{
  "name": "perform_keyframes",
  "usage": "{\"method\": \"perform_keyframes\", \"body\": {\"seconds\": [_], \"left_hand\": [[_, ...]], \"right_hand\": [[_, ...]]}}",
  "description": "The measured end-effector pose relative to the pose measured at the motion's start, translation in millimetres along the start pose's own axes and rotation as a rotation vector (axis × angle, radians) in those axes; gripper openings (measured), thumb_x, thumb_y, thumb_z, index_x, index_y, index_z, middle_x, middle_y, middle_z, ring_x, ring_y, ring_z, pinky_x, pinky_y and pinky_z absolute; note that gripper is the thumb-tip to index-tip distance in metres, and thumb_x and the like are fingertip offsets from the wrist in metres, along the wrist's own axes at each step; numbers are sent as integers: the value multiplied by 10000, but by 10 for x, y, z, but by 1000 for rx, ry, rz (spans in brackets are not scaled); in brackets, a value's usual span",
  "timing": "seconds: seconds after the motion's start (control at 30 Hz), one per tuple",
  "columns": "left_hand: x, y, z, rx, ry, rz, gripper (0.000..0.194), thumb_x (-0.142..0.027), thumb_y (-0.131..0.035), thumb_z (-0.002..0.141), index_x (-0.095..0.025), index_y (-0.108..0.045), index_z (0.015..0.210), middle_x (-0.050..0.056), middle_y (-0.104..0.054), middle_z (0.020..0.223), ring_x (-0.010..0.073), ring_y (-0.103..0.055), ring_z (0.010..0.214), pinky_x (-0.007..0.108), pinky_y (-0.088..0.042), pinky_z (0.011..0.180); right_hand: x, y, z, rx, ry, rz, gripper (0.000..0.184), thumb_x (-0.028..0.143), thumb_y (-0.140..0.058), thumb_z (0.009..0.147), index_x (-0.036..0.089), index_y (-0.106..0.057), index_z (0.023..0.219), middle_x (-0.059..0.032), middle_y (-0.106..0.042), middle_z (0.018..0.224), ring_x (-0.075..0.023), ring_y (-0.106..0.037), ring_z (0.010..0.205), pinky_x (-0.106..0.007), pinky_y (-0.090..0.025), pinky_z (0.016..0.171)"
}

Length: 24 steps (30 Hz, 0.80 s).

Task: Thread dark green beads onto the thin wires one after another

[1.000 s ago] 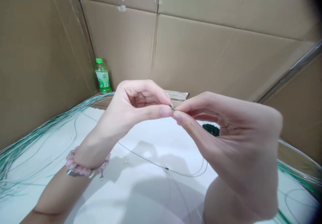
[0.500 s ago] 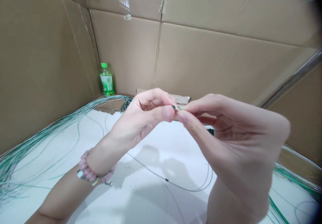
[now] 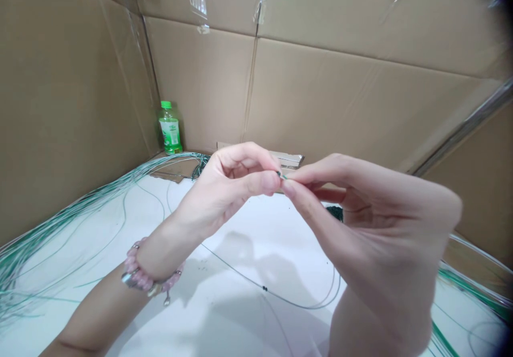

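My left hand (image 3: pixel 228 186), with a pink beaded bracelet (image 3: pixel 147 274) at the wrist, meets my right hand (image 3: pixel 377 223) at the fingertips above the table. Thumb and forefinger of each hand pinch the end of a thin green wire (image 3: pixel 240 272). A small dark bead (image 3: pixel 279 174) shows at that pinch, partly hidden by my fingers. The wire drops below my hands and loops across the white surface. Two tiny black beads (image 3: pixel 265 288) sit on its lower stretch.
A white table top (image 3: pixel 256 255) lies below my hands. Bundles of green wires (image 3: pixel 68 212) spread on the left, with more (image 3: pixel 473 293) at lower right. A heap of dark beads (image 3: pixel 335 214) sits behind my right hand. Cardboard walls (image 3: pixel 320 100) and a green-capped bottle (image 3: pixel 170 130) stand beyond.
The view has tilted slightly, so the bottle and walls sit differently in the picture. Both hands still pinch the wire end, and the dark bead there shows a little more.
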<state>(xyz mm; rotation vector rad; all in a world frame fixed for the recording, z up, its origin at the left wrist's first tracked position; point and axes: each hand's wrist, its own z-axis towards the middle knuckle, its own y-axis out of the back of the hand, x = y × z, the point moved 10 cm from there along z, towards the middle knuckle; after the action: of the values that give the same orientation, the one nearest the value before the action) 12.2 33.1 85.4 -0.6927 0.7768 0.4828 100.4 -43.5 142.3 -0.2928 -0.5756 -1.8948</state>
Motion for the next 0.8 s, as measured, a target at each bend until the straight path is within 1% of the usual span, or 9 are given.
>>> {"method": "perform_keyframes", "body": {"seconds": [0.13, 0.2, 0.3, 0.4, 0.57, 0.67, 0.8], "left_hand": [[-63, 13, 0, 13, -52, 111, 65, -173, -757, 724, -209, -704, 716, -61, -657, 711, 37, -614, 655, 123, -537, 648], [-109, 31, -7, 14, -82, 203, 81, -141, -743, 734, -214, -707, 734, -51, -667, 721, 41, -620, 662, 120, -537, 639], [-161, 57, -14, 12, -104, 312, 106, -115, -732, 739, -219, -714, 751, -38, -680, 734, 50, -637, 673, 115, -546, 628], [-199, 60, -18, 15, -121, 373, 96, -134, -733, 743, -225, -725, 771, -34, -691, 744, 60, -653, 682, 116, -558, 626], [-218, 12, -16, 45, -140, 412, 72, -180, -695, 791, -233, -734, 820, -25, -720, 791, 78, -678, 732, 129, -573, 667], [-197, 36, -6, 21, -118, 414, 52, -200, -696, 793, -234, -728, 815, -27, -716, 792, 84, -678, 739, 137, -571, 653], [-196, 65, -6, -6, -114, 479, 59, -233, -675, 813, -234, -733, 826, -22, -704, 753, 99, -670, 702, 160, -570, 630]], "right_hand": [[20, 15, -14, -1, 29, -80, 212, 20, -650, 752, 229, -686, 755, 57, -662, 653, -101, -608, 573, -209, -541, 537], [33, 33, -21, -6, 44, -120, 184, 30, -667, 741, 212, -686, 750, 64, -661, 656, -86, -599, 572, -204, -528, 541], [28, 27, -21, 19, 43, -141, 156, 40, -669, 743, 194, -687, 739, 65, -660, 643, -80, -593, 565, -209, -505, 512], [12, 20, -11, 34, 35, -114, 163, 32, -656, 760, 189, -689, 727, 57, -657, 627, -80, -590, 560, -200, -519, 511], [-15, 48, -4, 3, 22, -67, 166, 30, -680, 743, 195, -682, 719, 56, -654, 620, -78, -576, 545, -183, -548, 534], [0, 49, -4, -6, 38, -43, 162, 41, -683, 748, 201, -689, 723, 45, -664, 626, -88, -574, 530, -197, -553, 535], [-7, -7, 7, 29, 33, 5, 172, 16, -679, 738, 186, -704, 732, 28, -665, 628, -110, -602, 558, -215, -551, 525]]}}
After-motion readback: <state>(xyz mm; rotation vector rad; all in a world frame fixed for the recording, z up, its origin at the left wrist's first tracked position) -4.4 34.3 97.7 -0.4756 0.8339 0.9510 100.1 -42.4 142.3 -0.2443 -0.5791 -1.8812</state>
